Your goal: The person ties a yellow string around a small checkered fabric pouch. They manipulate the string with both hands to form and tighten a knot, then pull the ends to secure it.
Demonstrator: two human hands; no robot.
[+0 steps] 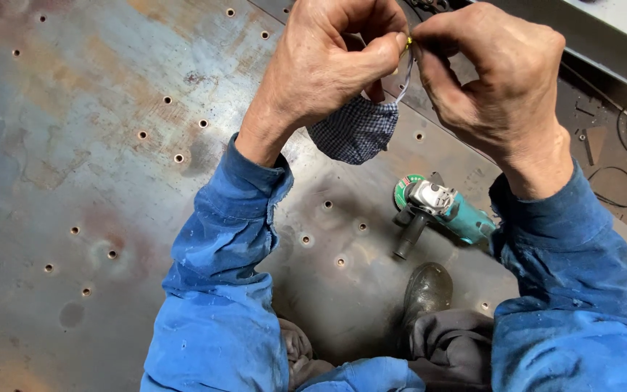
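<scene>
- Left hand (328, 65): fingers curled, thumb and forefinger pinching the thin cord of a checked cloth mask (355, 131)
- Mask hangs just below the left hand, between both wrists
- Right hand (491, 80): closed, fingertips pinching the same cord, touching the left hand's fingertips
- Below the right hand, on the drilled steel plate (74, 145), lies a teal angle grinder (440, 210); a dark boot (426, 290) sits lower

Metal workshop: a large, discoloured steel plate drilled with holes (110, 181) is lying underfoot, a teal angle grinder (440, 210) is resting on it, black cables (622, 174) trailing alongside.
</scene>
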